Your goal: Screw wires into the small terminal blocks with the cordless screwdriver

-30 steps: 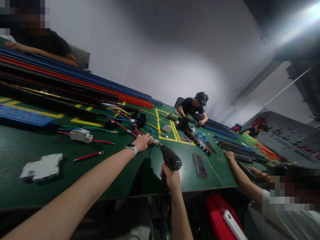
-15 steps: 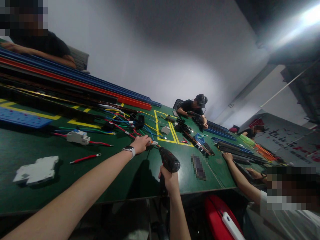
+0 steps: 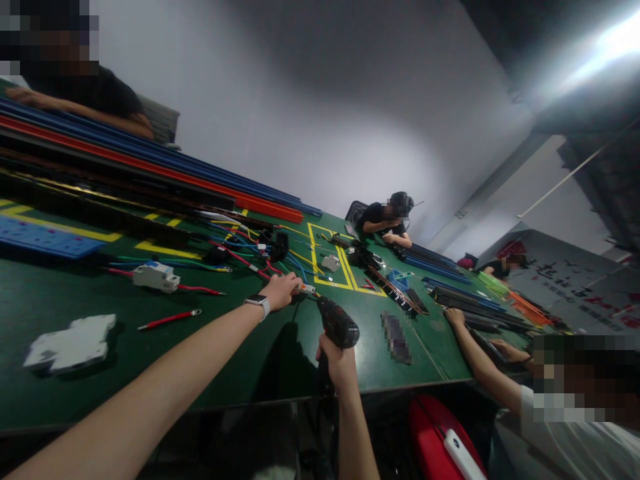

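My left hand [image 3: 281, 291], with a watch at the wrist, is closed on a small white circuit breaker [image 3: 306, 289] on the green table. My right hand [image 3: 338, 358] grips a black power screwdriver [image 3: 339, 323] by its handle. The tool's tip points left and meets the breaker's right end or is very near it; the exact contact is too small to tell. Red and blue wires [image 3: 270, 269] run behind my left hand. Further left lie another white breaker [image 3: 156, 277] with red leads and a short red cable [image 3: 170, 319] with a ring lug.
A white breaker part [image 3: 73, 343] lies at the near left, beside a blue perforated block [image 3: 47, 237]. Long blue and orange rails [image 3: 270, 205] line the back. A blurred dark flat object [image 3: 396, 338] lies to the right. People sit at the far left, back and right.
The person at the back has raised one hand towards the head and no longer holds the dark object over the rails. My hands and the screwdriver have barely moved.
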The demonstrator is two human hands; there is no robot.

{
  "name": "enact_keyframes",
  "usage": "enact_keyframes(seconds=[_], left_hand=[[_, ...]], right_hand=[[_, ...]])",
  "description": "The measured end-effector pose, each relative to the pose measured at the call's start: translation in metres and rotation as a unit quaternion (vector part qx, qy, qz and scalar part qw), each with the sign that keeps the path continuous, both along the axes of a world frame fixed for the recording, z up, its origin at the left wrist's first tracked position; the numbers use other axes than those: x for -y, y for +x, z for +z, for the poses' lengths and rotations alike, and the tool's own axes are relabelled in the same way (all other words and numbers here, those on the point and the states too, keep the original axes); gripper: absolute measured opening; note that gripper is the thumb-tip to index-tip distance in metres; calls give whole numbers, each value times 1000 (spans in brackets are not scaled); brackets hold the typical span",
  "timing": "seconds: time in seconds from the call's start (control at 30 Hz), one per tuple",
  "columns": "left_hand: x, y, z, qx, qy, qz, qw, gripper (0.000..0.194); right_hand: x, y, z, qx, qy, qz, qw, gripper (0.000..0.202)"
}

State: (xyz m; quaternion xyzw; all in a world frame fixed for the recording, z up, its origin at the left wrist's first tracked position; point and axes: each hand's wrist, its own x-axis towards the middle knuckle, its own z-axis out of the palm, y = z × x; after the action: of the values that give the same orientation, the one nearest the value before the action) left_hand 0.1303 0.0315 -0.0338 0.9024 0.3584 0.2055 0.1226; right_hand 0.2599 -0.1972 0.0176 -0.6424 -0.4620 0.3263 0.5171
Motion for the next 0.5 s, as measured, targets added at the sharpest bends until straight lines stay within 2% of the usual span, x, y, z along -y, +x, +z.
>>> enact_keyframes(seconds=[0.23, 0.5], left_hand=[[0, 0, -1, 2, 1, -1, 1000, 26], [-3, 2, -5, 4, 11, -5, 1000, 28]], right_hand=[[-1, 1, -6, -13, -5, -23, 1000, 15], [-1, 1, -6, -9, 4, -29, 1000, 12]])
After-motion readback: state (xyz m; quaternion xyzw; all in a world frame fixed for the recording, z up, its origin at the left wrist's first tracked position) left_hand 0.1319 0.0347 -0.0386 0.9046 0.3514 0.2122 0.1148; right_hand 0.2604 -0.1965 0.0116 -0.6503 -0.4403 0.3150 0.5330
